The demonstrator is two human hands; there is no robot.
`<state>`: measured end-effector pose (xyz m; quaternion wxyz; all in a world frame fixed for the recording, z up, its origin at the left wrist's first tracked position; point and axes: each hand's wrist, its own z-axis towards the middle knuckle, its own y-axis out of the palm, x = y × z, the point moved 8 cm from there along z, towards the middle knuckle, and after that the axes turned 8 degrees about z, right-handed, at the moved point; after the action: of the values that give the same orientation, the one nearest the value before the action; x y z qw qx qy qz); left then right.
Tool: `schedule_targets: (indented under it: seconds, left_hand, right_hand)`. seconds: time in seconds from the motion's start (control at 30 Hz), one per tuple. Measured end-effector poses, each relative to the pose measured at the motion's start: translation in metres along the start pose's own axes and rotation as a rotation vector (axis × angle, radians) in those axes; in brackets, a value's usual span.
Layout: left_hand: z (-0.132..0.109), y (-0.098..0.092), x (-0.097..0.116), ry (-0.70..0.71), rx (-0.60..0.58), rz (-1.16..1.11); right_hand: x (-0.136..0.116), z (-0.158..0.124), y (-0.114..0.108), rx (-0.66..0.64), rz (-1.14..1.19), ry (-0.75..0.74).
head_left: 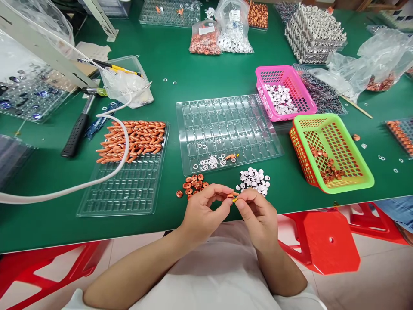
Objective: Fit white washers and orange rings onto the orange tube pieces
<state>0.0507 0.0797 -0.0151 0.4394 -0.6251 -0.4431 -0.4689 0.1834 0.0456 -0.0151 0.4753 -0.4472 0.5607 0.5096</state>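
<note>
My left hand [203, 211] and my right hand [256, 215] meet at the near edge of the green table [180, 60], both pinching one small orange part [232, 196] between their fingertips. Just beyond the left hand lies a loose heap of copper-coloured rings [192, 184]. A pile of small white discs [254, 179] sits beyond the right hand. Behind these piles is a clear moulded tray [226, 129] holding a few white rings and one orange piece. To the left, another clear tray [129, 189] carries rows of finished orange parts [134, 140].
A green basket [332, 150] with copper rings and a pink basket [284, 92] with white discs stand at right. A hammer [77, 129], a white cable [106, 172], bagged parts [219, 36] and stacked metal tubes [312, 32] lie farther back. Red stools [322, 237] stand below.
</note>
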Motion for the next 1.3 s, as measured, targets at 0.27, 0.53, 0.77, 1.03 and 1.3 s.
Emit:
schedule_targets:
  seconds: [0.27, 0.53, 0.77, 1.03, 1.3]
  left_hand:
    - [0.001, 0.001, 0.006, 0.028, 0.033, 0.050]
    - [-0.002, 0.000, -0.001, -0.036, 0.047, -0.035]
    - [-0.003, 0.001, 0.001, -0.032, -0.010, -0.018]
    - [-0.005, -0.002, -0.005, -0.012, -0.066, 0.008]
    - [-0.003, -0.001, -0.002, -0.024, -0.170, -0.074]
  right_hand:
    - [0.005, -0.003, 0.003, 0.048, 0.129, 0.007]
    - [0.005, -0.002, 0.002, 0.052, 0.077, 0.009]
    - [0.001, 0.000, -0.003, 0.071, -0.016, -0.004]
    - [0.002, 0.004, -0.006, 0.020, -0.192, 0.033]
    - [-0.008, 0.010, -0.003, -0.073, -0.310, -0.005]
